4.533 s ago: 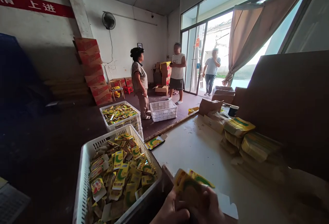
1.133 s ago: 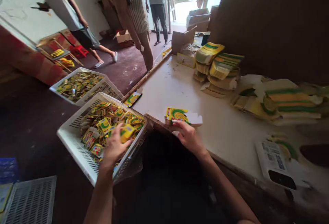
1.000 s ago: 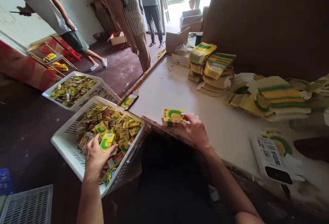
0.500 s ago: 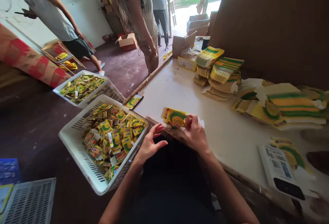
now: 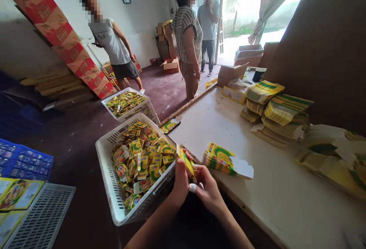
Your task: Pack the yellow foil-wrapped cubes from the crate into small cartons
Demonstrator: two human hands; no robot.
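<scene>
At one table [image 5: 197,130], two hands [image 5: 208,188] holding one carton [image 5: 187,166], three people [image 5: 187,37]

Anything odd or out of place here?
Mostly fine. One carton lies alone at the table's edge, apart from the other cartons. Small packs in the white crate lie jumbled. The red box stack leans, but the whole view tilts, so probably the camera.
</scene>
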